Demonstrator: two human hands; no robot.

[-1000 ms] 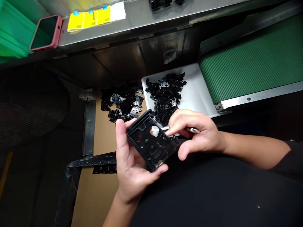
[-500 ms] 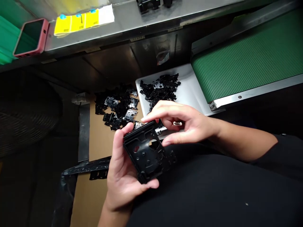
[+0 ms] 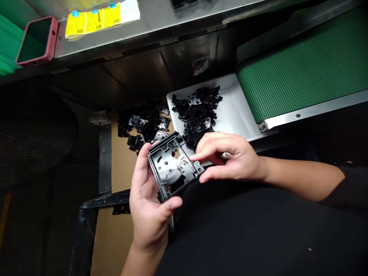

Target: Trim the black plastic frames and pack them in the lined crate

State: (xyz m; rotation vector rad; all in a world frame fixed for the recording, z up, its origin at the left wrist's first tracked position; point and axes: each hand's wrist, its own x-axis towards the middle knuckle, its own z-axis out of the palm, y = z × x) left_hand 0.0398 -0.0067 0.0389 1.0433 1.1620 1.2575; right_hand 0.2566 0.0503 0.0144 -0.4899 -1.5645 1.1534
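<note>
A squarish black plastic frame (image 3: 169, 168), with a round hole, slots and small pegs, is tilted so its face catches the light. My left hand (image 3: 146, 191) is closed around its left side, fingers behind the far edge and thumb at the near corner. At the frame's right corner, my right hand (image 3: 227, 157) has its index fingertip and thumb on a small tab. A shiny metal bit (image 3: 227, 155) shows at the curled fingers of that hand; whether it is a ring or a tool I cannot tell.
Behind the hands, a white tray (image 3: 230, 103) holds a heap of black parts (image 3: 198, 115). More black parts (image 3: 143, 122) lie on cardboard (image 3: 122, 168) to its left. A green conveyor belt (image 3: 304, 65) is at right; a phone (image 3: 37, 40) and yellow labels (image 3: 93, 21) sit on the metal shelf.
The frame has tilted, so its face is brighter, and has risen slightly. My right index finger has moved from its top edge down to the right corner, near the thumb.
</note>
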